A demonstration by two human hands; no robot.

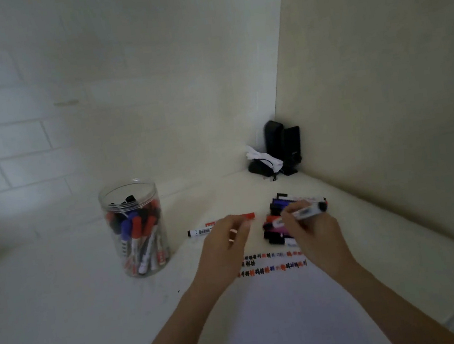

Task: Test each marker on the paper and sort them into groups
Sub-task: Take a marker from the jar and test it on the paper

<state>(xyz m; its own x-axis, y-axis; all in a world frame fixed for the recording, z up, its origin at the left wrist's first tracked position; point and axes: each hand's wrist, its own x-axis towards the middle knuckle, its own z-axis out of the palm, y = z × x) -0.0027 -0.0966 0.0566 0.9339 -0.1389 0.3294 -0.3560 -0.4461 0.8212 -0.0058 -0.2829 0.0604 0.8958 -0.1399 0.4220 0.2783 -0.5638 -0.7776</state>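
Rows of test scribbles (pixel 273 261) cross the paper (pixel 291 308), and a pile of sorted markers (pixel 278 223) lies just beyond. The right hand (pixel 312 229) grips a marker (pixel 308 210); the left hand (pixel 226 237) seems to pinch something small, perhaps its cap. The jar (pixel 136 228), far left on the counter (pixel 64 311), is still well stocked.

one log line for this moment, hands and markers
right hand: holds marker over pile | left hand: near red marker, grip unclear | jar: markers inside | paper: test marks
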